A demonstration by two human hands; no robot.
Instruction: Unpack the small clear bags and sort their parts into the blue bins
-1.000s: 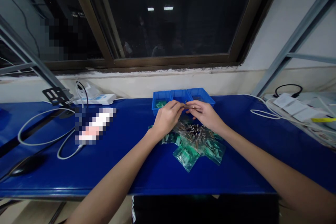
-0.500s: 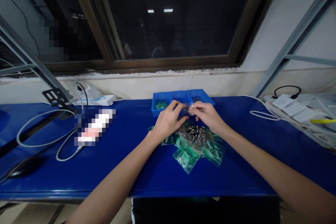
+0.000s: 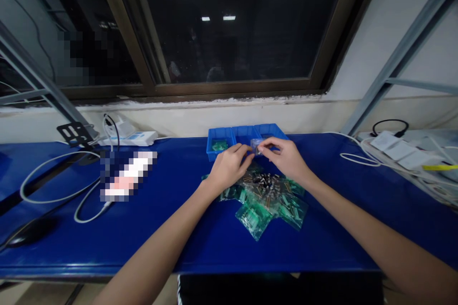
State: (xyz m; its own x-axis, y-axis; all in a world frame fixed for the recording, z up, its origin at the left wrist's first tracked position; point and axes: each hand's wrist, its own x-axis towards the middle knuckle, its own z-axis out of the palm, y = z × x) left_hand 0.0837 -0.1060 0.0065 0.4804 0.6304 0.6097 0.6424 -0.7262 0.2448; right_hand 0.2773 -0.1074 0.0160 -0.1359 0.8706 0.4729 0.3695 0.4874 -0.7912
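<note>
1. Grip, right: the thumb and fingertips of the right hand are together, clamped on a small clear plastic packet. The packet is held in the air above the rear edge of the bench, in front of the blue tray.
2. Grip, left: the left hand is curled, with its fingers just beside the packet. Contact between them cannot be confirmed, and whether this grip is closed cannot be told.
3. Tray: a blue three-compartment parts tray stands at the rear edge of the bench, near mid-length. A green-tinted packet lies in the left compartment. The contents of the other two compartments cannot be made out.
4. Heap: a heap of clear bags lies directly forward of the tray at the bench centre. The bags hold green-tinted parts and metal pins, with dark components on top.
5. Progress: judged from this layout, one packet is in the tray and one is in hand, while most bags remain heaped.
6. Periphery: a white power strip and a white cable lie toward the left end of the bench, and a black computer mouse lies near the left front edge.
</note>
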